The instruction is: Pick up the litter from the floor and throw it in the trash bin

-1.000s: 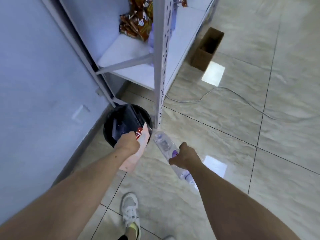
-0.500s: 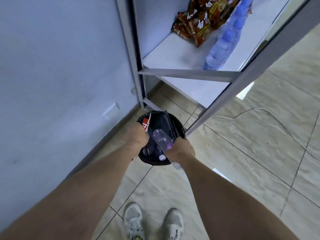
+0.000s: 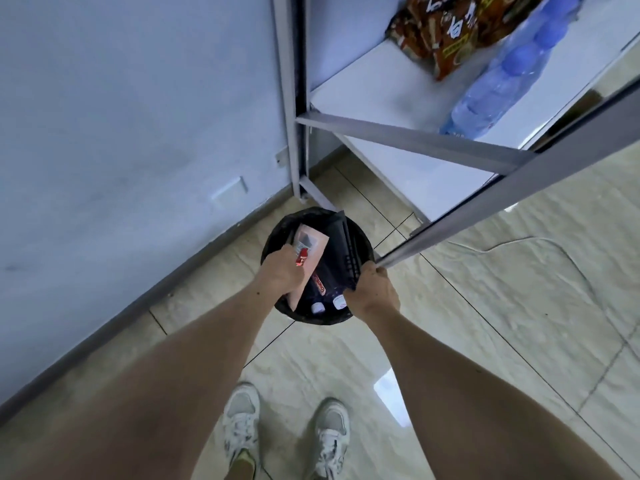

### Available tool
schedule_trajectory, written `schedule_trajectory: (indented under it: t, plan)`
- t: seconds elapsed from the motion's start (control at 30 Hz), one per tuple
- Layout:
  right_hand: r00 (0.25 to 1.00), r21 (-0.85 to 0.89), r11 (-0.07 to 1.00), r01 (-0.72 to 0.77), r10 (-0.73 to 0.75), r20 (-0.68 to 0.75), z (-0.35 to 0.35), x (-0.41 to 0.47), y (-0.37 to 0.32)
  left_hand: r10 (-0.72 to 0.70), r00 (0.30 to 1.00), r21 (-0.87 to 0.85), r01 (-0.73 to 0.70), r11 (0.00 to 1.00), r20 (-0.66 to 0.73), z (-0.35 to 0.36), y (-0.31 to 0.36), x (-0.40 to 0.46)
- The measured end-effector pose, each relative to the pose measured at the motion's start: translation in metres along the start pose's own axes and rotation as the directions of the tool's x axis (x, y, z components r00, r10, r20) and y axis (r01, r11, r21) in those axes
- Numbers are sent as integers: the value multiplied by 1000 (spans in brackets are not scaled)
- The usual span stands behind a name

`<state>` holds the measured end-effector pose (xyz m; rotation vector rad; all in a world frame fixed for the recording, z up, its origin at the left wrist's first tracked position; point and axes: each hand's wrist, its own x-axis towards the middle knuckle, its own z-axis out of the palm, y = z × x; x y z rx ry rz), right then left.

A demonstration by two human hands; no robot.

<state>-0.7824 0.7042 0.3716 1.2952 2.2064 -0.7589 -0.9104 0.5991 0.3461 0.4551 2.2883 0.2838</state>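
Note:
A black round trash bin [image 3: 277, 237] stands on the floor by the wall, right in front of me. My left hand [image 3: 282, 271] grips a peach-coloured packet [image 3: 309, 244] with a red mark and holds it over the bin's opening. My right hand [image 3: 372, 292] is at the bin's right rim with its fingers curled downward. Beside it a clear plastic bottle's white cap [image 3: 339, 302] shows inside the bin, and I cannot see whether the fingers still touch that bottle. A second white cap [image 3: 317, 307] and a black mesh piece [image 3: 346, 244] also lie in the bin.
A grey metal shelf rack [image 3: 415, 140] stands close behind the bin, its slanted post [image 3: 519, 195] near my right hand. Snack bags [image 3: 450, 32] and water bottles [image 3: 485, 98] sit on the shelf. A blue wall [image 3: 138, 116] is at left, a cable [image 3: 519, 242] on the tiles at right.
I have stepped up to the bin. The packet has come over the opening in my left hand. The bottle has gone from above the bin down into it, and my right hand reached the rim.

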Motion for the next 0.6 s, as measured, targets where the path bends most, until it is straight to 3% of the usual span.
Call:
schedule_trajectory:
  t: [0.17, 0.4, 0.6]
  plan:
    - [993, -84, 996, 37, -27, 118, -26, -15, 3, 8, 999, 37, -9, 999, 40, -12, 5, -22]
    - [980, -161, 979, 123, -95, 173, -57, -52, -7, 19, 997, 52, -23, 998, 80, -32, 4, -81]
    - [966, -194, 961, 199, -159, 202, -90, -96, -2, -130, 988, -78, 136, 988, 79, -43, -24, -157]
